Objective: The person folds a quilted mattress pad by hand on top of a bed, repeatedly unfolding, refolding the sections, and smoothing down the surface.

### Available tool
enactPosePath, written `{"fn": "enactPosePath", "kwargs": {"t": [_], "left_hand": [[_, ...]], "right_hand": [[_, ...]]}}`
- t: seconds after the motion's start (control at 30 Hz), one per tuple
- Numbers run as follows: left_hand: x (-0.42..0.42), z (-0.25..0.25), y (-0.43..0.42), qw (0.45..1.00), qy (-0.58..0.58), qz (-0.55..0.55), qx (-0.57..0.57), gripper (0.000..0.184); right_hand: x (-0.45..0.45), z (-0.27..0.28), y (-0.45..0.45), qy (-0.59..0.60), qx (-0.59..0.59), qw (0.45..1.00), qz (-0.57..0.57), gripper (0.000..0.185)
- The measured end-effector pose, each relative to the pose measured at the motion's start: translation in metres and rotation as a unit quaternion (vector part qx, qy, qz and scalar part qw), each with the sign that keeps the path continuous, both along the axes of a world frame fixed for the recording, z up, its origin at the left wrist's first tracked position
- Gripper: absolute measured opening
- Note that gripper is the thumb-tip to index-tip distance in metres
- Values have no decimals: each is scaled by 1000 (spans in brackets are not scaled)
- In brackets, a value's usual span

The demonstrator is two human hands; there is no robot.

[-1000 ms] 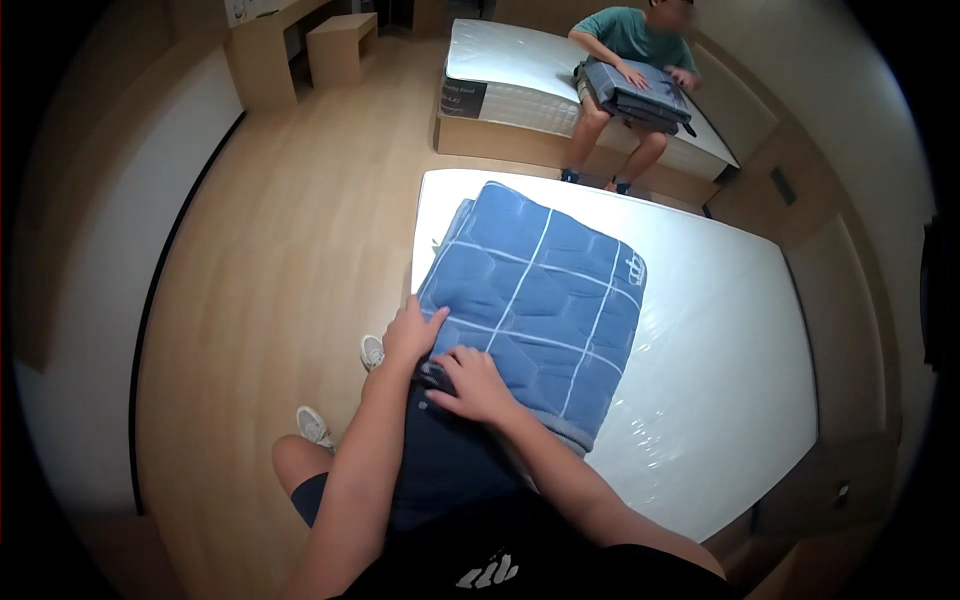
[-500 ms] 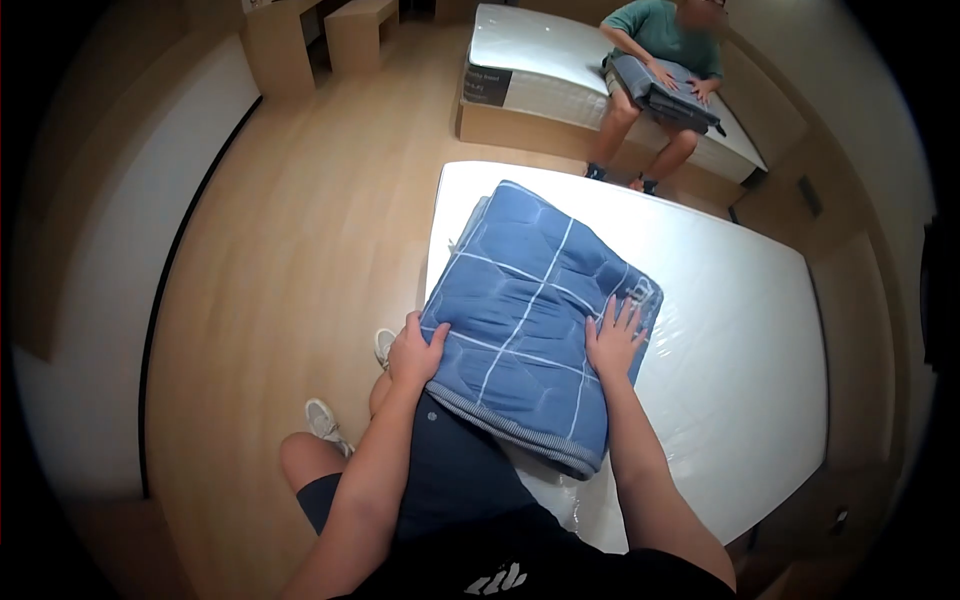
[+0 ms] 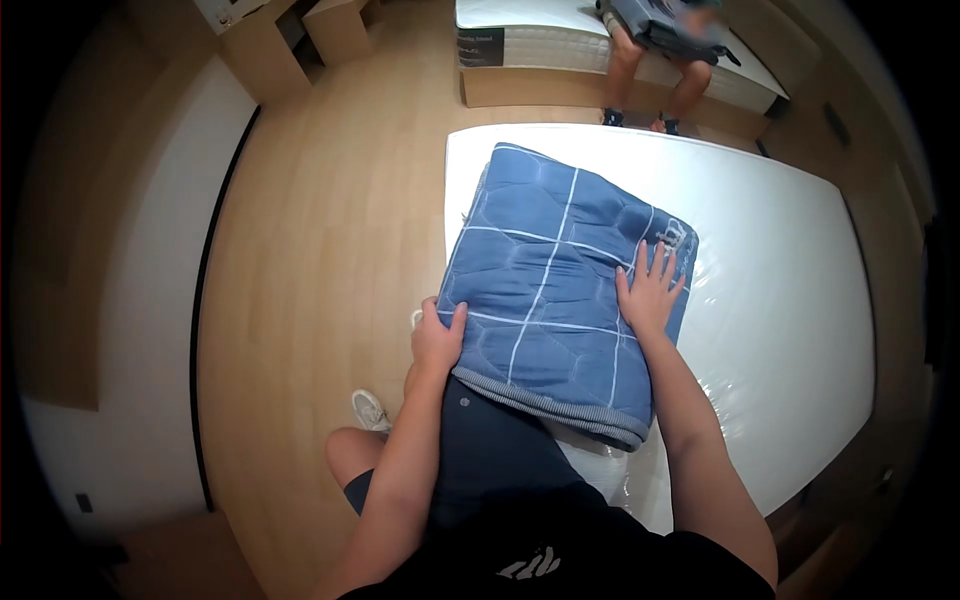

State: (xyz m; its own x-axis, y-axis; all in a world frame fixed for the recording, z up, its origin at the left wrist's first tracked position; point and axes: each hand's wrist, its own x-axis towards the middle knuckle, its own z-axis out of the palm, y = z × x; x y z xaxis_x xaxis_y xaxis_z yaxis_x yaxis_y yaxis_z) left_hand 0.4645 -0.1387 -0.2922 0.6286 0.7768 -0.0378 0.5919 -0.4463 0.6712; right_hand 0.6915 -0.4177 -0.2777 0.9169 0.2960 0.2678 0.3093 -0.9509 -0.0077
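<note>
Right hand (image 3: 652, 298) (now splayed) has moved across the pad (image 3: 545, 275).

1. Your hands: two, left hand (image 3: 437, 338) and right hand (image 3: 648, 292).
2. Folded bundles: you've got two in view, one blue bundle (image 3: 560, 270), one grey bundle (image 3: 660, 25).
3. Mattresses: you see two, one near mattress (image 3: 780, 330), one far mattress (image 3: 545, 48).
4. People besides you: one seated person (image 3: 690, 85).
5. Shoes: four. Yours make two, one white shoe (image 3: 368, 408) plus a sliver of the second shoe (image 3: 416, 319); the seated person's shoes (image 3: 613, 118), two more.
6. Crown print (image 3: 672, 237): one visible.
7. Logo (image 3: 532, 565) on your shirt (image 3: 620, 560): one.
</note>
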Motion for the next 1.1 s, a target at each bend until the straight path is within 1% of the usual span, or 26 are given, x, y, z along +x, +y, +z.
{"fn": "enactPosePath", "kwargs": {"t": [0.03, 0.13, 0.23, 0.27, 0.3, 0.37, 0.4, 0.43, 0.47, 0.53, 0.57, 0.67, 0.77, 0.9, 1.0, 1.1], "left_hand": [[-1, -6, 1, 1000, -12, 1, 12, 60], [0, 18, 1, 998, 19, -18, -59, 62], [5, 26, 15, 994, 41, -105, 13, 67], [14, 73, 9, 983, 37, -149, 98, 69], [27, 130, -3, 964, 35, -190, 184, 72], [60, 175, -17, 952, 1, -190, 242, 72], [81, 190, -26, 944, -19, -191, 269, 73], [105, 190, -31, 940, -41, -192, 279, 73], [128, 165, -33, 941, -43, -194, 274, 73], [179, 75, -31, 948, -15, -202, 247, 74], [190, 47, -29, 951, 4, -200, 237, 74], [202, 42, -34, 952, 52, -191, 233, 74], [202, 41, -32, 951, 47, -193, 237, 74], [201, 44, -32, 950, 48, -193, 242, 74], [197, 42, -32, 950, 16, -190, 246, 74], [181, 40, -41, 950, -46, -188, 246, 74]], "right_hand": [[0, -1, -1, 1, 3, 1000, 1, 69], [-2, 6, 2, 18, 1, 1000, -3, 69], [-4, 3, 4, 24, -1, 1000, -10, 70], [-4, 7, 7, 44, 10, 999, -14, 72], [-4, 4, 8, 35, 4, 999, -15, 72], [-3, -3, 9, 15, -8, 1000, -15, 73], [-6, -2, 11, 23, -6, 1000, -11, 72], [-5, 0, 10, 26, -6, 1000, -9, 72], [-1, 2, 8, 27, -6, 1000, -13, 72], [1, 1, 6, 22, 6, 1000, -7, 72], [0, 1, 5, 25, 11, 1000, -3, 72], [5, 3, 6, 56, 17, 998, -17, 73], [6, -7, 4, 23, 14, 1000, -3, 74], [6, -7, 4, 20, 18, 1000, 0, 73], [7, -11, 5, 14, 23, 1000, -5, 73], [6, -15, 4, -15, 18, 1000, 3, 72]]}}
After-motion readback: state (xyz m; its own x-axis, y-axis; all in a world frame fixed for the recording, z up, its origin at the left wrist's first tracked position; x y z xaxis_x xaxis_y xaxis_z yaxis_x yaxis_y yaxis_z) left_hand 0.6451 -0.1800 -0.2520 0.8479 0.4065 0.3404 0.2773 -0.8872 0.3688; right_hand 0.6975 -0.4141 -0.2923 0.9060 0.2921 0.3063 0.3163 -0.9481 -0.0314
